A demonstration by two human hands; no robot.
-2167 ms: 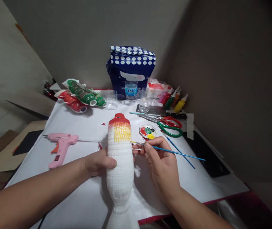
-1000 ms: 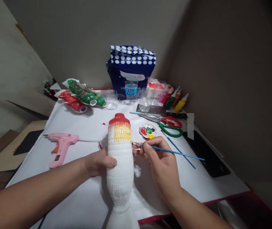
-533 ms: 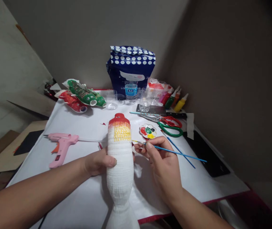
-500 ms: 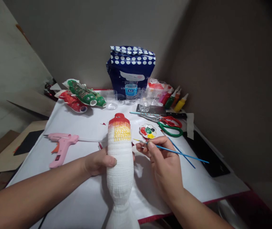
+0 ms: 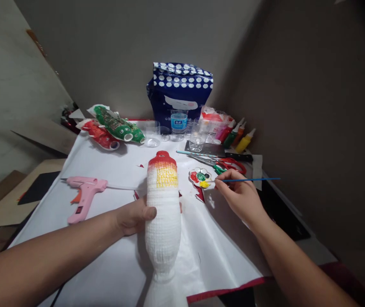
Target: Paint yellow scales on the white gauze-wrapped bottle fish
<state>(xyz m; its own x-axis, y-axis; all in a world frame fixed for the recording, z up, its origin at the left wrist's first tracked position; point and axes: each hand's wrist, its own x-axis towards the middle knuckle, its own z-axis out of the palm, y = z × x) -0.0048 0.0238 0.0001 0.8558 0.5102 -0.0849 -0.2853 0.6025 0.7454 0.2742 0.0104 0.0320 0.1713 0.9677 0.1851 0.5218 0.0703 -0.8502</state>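
My left hand is wrapped round a white, gauze-textured fish-shaped craft, its thumb on the near side. The craft's top end is red, with a band of yellow strokes below; its flared lower end runs out of view. Between the fingertips of my right hand is a thin blue paintbrush. The brush tip is at the yellow paint of a flower-shaped palette, which also holds red, green and black paint.
A pink glue gun lies at left. Behind are painted fish, clear cups, a blue bag and paint bottles. Scissors, a cleaver and a black flat device lie at right.
My right hand has moved right, away from the craft, carrying the paintbrush to the palette's yellow paint. My left hand keeps its hold on the craft. The view has shifted slightly.
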